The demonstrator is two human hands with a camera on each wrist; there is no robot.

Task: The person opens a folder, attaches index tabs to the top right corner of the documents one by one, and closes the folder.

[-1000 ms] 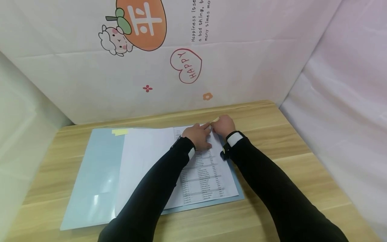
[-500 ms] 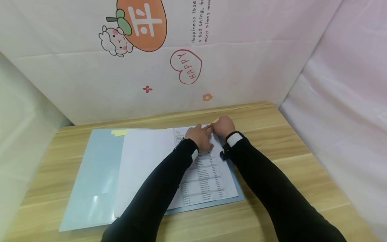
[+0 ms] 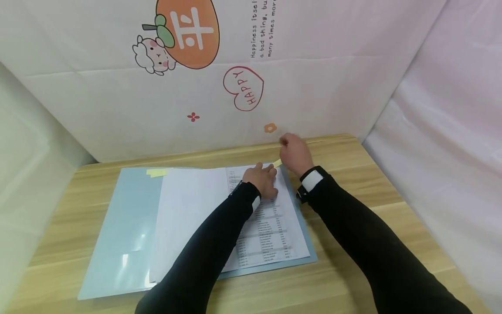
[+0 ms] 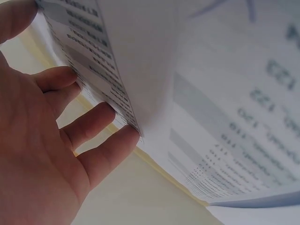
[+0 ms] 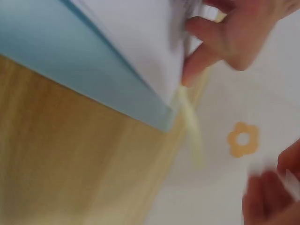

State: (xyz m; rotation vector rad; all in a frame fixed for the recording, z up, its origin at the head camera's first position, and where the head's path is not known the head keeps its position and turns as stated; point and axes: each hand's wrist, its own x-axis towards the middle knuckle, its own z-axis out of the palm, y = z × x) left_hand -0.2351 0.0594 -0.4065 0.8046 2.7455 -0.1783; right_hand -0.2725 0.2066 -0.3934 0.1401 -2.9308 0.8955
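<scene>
A light blue folder lies spread out with a printed sheet at its right side. My left hand rests on the sheet's upper part, fingers spread and fingertips touching the paper. In the left wrist view its fingers are extended over the printed rows. At the top right corner a yellow sticky strip sticks out past the paper, close to my left fingertips. Beyond that corner my right hand is raised, apart from the strip, fingers curled. Blur hides whether its fingertips hold anything.
A blank white page covers the folder's middle. Yellow tabs stand out at its upper left. The wooden table ends at a white printed cloth behind, with white fabric on the right.
My right hand has let go of the yellow strip at the corner and moved up and slightly right. The left hand has stayed on the sheet, shifting slightly to the right.
</scene>
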